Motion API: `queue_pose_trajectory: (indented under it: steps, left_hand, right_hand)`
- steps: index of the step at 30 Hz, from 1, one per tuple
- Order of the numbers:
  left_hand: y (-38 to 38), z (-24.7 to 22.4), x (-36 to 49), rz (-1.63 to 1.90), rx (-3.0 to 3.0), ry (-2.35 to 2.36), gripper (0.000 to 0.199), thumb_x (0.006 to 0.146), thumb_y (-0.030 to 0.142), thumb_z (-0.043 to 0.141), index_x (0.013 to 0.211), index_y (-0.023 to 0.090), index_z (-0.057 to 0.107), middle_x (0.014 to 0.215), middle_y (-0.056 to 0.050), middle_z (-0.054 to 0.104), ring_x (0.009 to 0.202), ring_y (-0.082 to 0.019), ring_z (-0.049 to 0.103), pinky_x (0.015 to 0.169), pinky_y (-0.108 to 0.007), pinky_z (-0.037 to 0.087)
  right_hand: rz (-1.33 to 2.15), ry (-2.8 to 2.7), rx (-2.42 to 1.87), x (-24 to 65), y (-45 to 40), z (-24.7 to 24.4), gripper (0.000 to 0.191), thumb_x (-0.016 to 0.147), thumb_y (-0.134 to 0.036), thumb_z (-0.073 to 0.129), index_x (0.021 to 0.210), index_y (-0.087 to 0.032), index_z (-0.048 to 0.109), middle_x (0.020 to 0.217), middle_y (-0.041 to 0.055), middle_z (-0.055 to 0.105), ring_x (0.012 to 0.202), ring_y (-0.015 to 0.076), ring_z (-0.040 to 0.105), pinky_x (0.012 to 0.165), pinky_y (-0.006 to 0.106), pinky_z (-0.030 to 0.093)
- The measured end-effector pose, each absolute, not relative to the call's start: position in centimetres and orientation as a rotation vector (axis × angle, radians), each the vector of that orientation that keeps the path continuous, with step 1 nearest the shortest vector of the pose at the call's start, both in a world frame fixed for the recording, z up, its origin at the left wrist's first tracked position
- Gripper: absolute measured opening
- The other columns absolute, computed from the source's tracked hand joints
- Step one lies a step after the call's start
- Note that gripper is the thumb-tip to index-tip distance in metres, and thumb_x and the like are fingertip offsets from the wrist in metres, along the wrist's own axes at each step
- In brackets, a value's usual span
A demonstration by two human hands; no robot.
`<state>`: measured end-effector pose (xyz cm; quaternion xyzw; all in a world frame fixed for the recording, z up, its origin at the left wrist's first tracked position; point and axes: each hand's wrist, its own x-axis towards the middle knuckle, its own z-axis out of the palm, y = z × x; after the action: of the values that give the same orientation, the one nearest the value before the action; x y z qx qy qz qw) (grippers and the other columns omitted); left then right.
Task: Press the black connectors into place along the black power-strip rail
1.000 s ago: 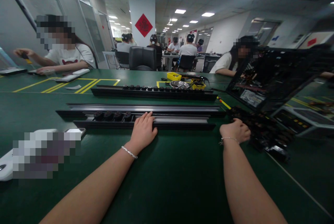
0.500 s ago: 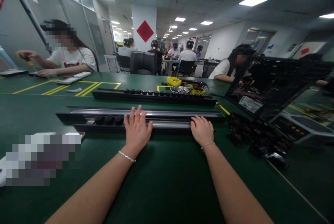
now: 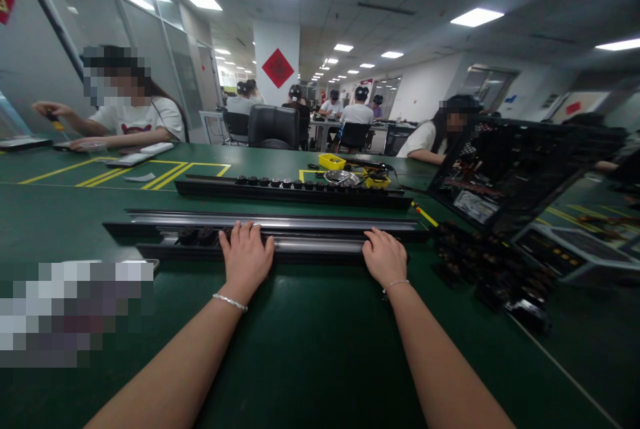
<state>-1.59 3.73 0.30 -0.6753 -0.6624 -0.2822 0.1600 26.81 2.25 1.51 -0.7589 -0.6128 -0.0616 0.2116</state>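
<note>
I have the left hand (image 3: 247, 255) near the middle of the closest black rail (image 3: 320, 257), fingers lightly spread, beside black parts (image 3: 204, 234) seated in it. The right hand (image 3: 385, 257) bends over the rail's right end; through my feed I cannot tell whether it pinches anything. The rail lies crosswise on the green table (image 3: 310, 349).

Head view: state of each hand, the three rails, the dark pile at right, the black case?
Left hand: open, fingers spread over near rail.
Right hand: fingers bent over near rail; grip unclear.
Near rail: lying crosswise, black parts toward its left end.
Middle rail: lying behind near rail, shiny inside showing.
Far rail: lying, row of small parts along it.
Dark pile: heaped, details blurred.
Black case: standing, open side showing.
</note>
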Motion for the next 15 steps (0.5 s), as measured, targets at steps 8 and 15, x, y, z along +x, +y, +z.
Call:
queue_pose_trajectory:
  steps: [8,15]
  left_hand:
    - [3.65,0.49,-1.48,-0.832,-1.971,-1.862,0.041,0.088,0.035,0.035,0.117,0.015,0.055,0.129,-0.016,0.054,0.128,-0.031,0.04,0.109,-0.06,0.017]
    - [4.42,-0.28,-1.76,-0.855,-1.995,-1.746,0.042,0.087,0.034,0.039,0.112,0.007,0.059,0.123,-0.019,0.057,0.122,-0.031,0.046,0.105,-0.047,0.033]
  right_hand:
    - [-0.172,-1.709,-2.104,26.71,2.14,1.64,0.043,0.086,-0.029,0.034,0.118,-0.022,0.061,0.133,0.0047,0.053,0.124,0.0233,0.042,0.104,0.044,0.028]
    - [-0.212,-1.705,-2.116,26.7,2.24,1.4,0.042,0.086,-0.028,0.035,0.118,-0.022,0.061,0.133,0.0032,0.053,0.123,0.0219,0.043,0.103,0.041,0.029]
